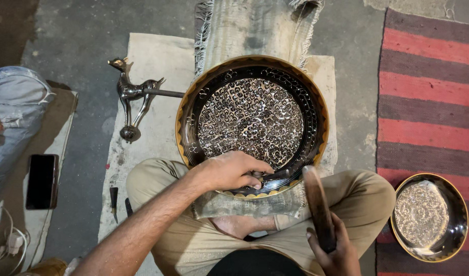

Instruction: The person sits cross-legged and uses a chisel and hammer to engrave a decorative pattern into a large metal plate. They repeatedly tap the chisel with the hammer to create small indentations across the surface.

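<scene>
A large round metal tray (pixel 316 110) with a dark engraved pattern and a gold scalloped rim rests against my crossed legs. My left hand (pixel 232 171) lies on its near rim, fingers closed on a small tool that is mostly hidden under them. My right hand (pixel 336 250) grips the handle of a dark wooden mallet (pixel 316 202), whose head is raised just off the tray's near right rim.
A metal deer figurine (pixel 132 94) lies on the pale mat to the left. A smaller engraved bowl (pixel 429 217) sits on the red striped rug at right. A phone (pixel 41 181) and another person's denim-clad leg (pixel 15 112) are at far left. Small chisels (pixel 114 202) lie by my knee.
</scene>
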